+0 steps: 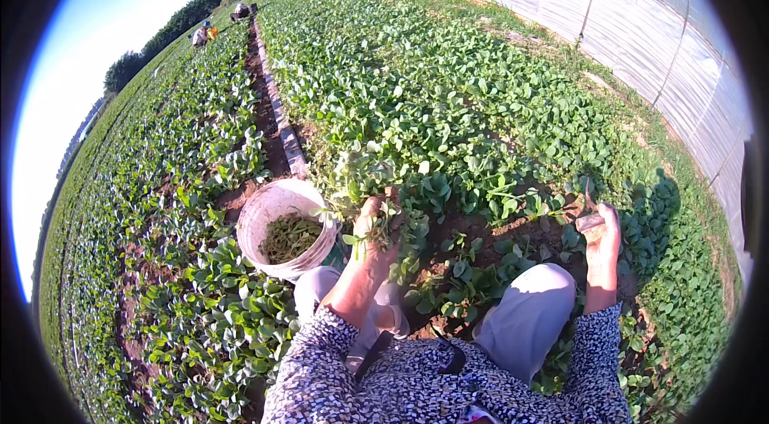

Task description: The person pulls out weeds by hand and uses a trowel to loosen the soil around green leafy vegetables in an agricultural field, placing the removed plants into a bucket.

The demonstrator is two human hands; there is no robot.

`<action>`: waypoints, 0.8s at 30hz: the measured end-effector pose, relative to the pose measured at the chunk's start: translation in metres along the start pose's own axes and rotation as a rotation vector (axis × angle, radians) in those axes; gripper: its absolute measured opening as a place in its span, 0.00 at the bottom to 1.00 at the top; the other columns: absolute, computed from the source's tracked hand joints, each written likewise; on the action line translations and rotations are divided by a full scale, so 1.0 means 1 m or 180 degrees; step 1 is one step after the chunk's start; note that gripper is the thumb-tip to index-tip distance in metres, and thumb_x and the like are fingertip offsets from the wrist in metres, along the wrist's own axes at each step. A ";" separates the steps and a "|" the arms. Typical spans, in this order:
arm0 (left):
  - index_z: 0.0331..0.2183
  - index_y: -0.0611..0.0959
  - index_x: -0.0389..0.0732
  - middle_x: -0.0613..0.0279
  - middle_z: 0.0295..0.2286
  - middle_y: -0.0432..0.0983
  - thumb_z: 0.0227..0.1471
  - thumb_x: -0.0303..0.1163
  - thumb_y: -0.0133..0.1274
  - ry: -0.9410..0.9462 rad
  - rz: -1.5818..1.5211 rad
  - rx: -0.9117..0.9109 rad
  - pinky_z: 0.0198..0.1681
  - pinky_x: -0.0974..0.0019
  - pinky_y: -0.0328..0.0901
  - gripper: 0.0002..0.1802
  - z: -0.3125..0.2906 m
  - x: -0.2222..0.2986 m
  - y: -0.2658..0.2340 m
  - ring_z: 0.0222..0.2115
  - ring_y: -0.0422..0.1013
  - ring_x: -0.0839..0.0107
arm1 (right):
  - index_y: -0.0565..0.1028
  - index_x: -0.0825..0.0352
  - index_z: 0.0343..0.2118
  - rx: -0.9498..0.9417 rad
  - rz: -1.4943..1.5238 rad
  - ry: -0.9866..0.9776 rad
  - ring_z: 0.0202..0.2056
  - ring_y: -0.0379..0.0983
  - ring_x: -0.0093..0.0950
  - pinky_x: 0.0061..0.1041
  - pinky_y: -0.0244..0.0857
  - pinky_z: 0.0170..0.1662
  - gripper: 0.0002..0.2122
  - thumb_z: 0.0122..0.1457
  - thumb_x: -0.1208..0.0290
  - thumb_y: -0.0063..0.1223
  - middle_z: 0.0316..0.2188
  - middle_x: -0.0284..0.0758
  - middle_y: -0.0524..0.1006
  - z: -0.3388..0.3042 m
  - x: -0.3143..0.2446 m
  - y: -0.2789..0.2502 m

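My left hand [369, 241] is closed around a bunch of pulled leafy greens [358, 175], whose stems and leaves stick out past the fingers. Just left of it, a whitish bucket [251, 241] stands among the plants with wilted green stuff [290, 238] lying inside. Over on the right, my right hand [605, 246] grips a short tool by its pale wooden handle [590, 222]. A thin dark part [589, 190] rises ahead of that fist, but the tool's exact kind cannot be made out. Between the hands grow low leafy plants [473, 268] with brown soil showing.
My bent knees [538, 288] frame the near plants. A pale strip [282, 123] beside a bare soil furrow runs away from the bucket. White plastic sheeting of a greenhouse [641, 39] borders the right. Two people [200, 35] [240, 12] crouch far off at the upper left.
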State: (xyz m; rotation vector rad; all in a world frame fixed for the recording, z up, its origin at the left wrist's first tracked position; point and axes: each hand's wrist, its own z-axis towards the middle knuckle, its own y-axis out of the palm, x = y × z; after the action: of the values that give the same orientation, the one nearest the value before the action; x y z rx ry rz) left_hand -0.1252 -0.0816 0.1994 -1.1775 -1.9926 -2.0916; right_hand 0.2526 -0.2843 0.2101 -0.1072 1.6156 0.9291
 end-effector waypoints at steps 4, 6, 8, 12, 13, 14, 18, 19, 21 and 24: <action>0.40 0.79 0.43 0.71 0.27 0.73 0.53 0.36 0.54 0.1858 0.0698 0.0663 0.19 0.76 0.59 0.13 -0.034 0.109 0.004 0.21 0.65 0.80 | 0.73 0.61 0.34 -0.0324 0.0462 -0.0021 0.23 0.73 0.26 0.30 0.71 0.31 0.06 0.55 0.67 0.54 0.24 0.30 0.75 -0.012 -0.014 0.062; 0.47 0.76 0.37 0.64 0.39 0.75 0.53 0.32 0.54 0.2289 0.1220 0.1102 0.32 0.77 0.67 0.19 -0.049 0.130 0.015 0.34 0.71 0.79 | 0.72 0.62 0.34 -0.0386 0.0413 0.0045 0.23 0.73 0.31 0.35 0.70 0.30 0.07 0.55 0.68 0.53 0.26 0.33 0.74 -0.008 -0.009 0.064; 0.48 0.76 0.36 0.63 0.42 0.74 0.52 0.30 0.55 0.2880 0.0819 0.0329 0.35 0.72 0.69 0.20 -0.036 0.180 -0.027 0.38 0.71 0.76 | 0.71 0.63 0.33 -0.0427 0.0671 0.0433 0.23 0.72 0.31 0.34 0.70 0.30 0.07 0.54 0.67 0.54 0.26 0.34 0.74 -0.005 0.017 0.074; 0.52 0.70 0.38 0.54 0.44 0.73 0.48 0.34 0.59 0.2925 0.3707 0.1973 0.44 0.60 0.67 0.29 0.010 0.216 -0.148 0.42 0.71 0.63 | 0.71 0.63 0.29 -0.0491 0.0310 0.1062 0.21 0.71 0.27 0.24 0.64 0.24 0.10 0.52 0.62 0.55 0.24 0.34 0.77 -0.004 0.066 0.064; 0.54 0.68 0.38 0.51 0.44 0.73 0.47 0.36 0.61 0.2783 0.4916 0.2547 0.47 0.56 0.66 0.33 0.015 0.227 -0.181 0.44 0.70 0.59 | 0.72 0.62 0.26 -0.0592 -0.0029 0.1347 0.19 0.69 0.23 0.20 0.59 0.20 0.10 0.51 0.61 0.55 0.20 0.32 0.76 -0.003 0.069 0.065; 0.56 0.64 0.39 0.48 0.48 0.68 0.44 0.39 0.62 0.1839 0.5471 0.2662 0.51 0.54 0.63 0.40 0.010 0.211 -0.197 0.48 0.67 0.56 | 0.72 0.61 0.22 -0.0468 -0.0287 0.1284 0.16 0.66 0.19 0.18 0.56 0.18 0.10 0.51 0.60 0.55 0.17 0.31 0.75 -0.018 0.065 0.080; 0.61 0.55 0.44 0.48 0.59 0.54 0.38 0.47 0.63 -0.0096 0.6318 0.2723 0.59 0.48 0.54 0.53 -0.003 0.142 -0.218 0.57 0.54 0.44 | 0.73 0.63 0.26 -0.0325 -0.0479 0.1128 0.15 0.66 0.19 0.16 0.58 0.17 0.09 0.53 0.62 0.54 0.21 0.35 0.78 -0.003 0.061 0.065; 0.59 0.59 0.43 0.47 0.57 0.57 0.39 0.44 0.62 0.0504 0.6255 0.2612 0.58 0.50 0.56 0.48 -0.006 0.138 -0.218 0.56 0.57 0.44 | 0.73 0.64 0.27 -0.0347 -0.0501 0.0900 0.15 0.67 0.20 0.16 0.58 0.17 0.10 0.53 0.62 0.54 0.23 0.36 0.79 -0.001 0.064 0.066; 0.56 0.65 0.40 0.45 0.53 0.62 0.43 0.39 0.59 0.1351 0.6142 0.2497 0.56 0.52 0.58 0.39 -0.018 0.143 -0.219 0.53 0.61 0.46 | 0.73 0.63 0.28 -0.0551 -0.0652 0.0991 0.18 0.69 0.20 0.17 0.58 0.19 0.10 0.52 0.61 0.54 0.24 0.36 0.80 -0.007 0.064 0.078; 0.51 0.71 0.37 0.45 0.49 0.66 0.44 0.31 0.59 0.2006 0.6014 0.2636 0.54 0.54 0.60 0.31 -0.040 0.138 -0.205 0.50 0.65 0.49 | 0.75 0.62 0.25 -0.0744 -0.0729 0.0920 0.18 0.68 0.18 0.18 0.57 0.19 0.11 0.53 0.59 0.53 0.23 0.36 0.80 -0.001 0.063 0.082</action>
State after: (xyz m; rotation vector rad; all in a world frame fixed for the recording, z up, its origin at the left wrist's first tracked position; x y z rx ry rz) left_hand -0.3454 -0.0138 0.1012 -1.0561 -0.5002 -0.4043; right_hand 0.1893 -0.2033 0.1970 -0.6001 1.7078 0.9510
